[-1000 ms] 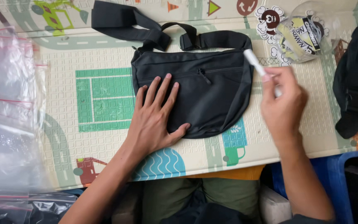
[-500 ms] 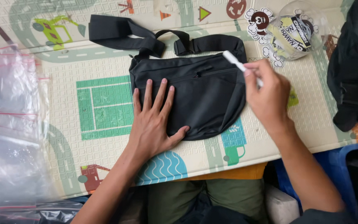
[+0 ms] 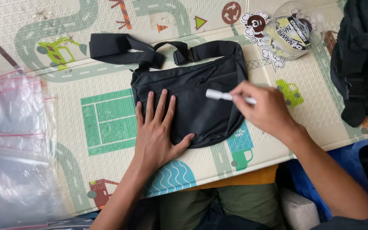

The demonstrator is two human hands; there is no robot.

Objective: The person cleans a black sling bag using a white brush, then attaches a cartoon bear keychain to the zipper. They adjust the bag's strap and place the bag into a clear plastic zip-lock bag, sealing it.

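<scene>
A black sling bag (image 3: 201,89) lies flat on a play mat (image 3: 107,115) printed with roads and vehicles; its strap (image 3: 124,51) is folded at the upper left. My left hand (image 3: 158,132) presses flat on the bag's lower left part, fingers spread. My right hand (image 3: 267,110) grips a white marker (image 3: 222,96), whose tip points left over the bag's middle, just below the zip.
A stack of clear zip bags with red seal lines (image 3: 13,145) lies at the left. A clear round container of stickers (image 3: 292,30) stands at the upper right. Another black bag (image 3: 363,59) rests at the right edge. A blue bin (image 3: 346,157) is below it.
My right hand has carried the marker leftwards and down, from beside the bag's right edge to above its middle. My left hand has stayed flat on the bag.
</scene>
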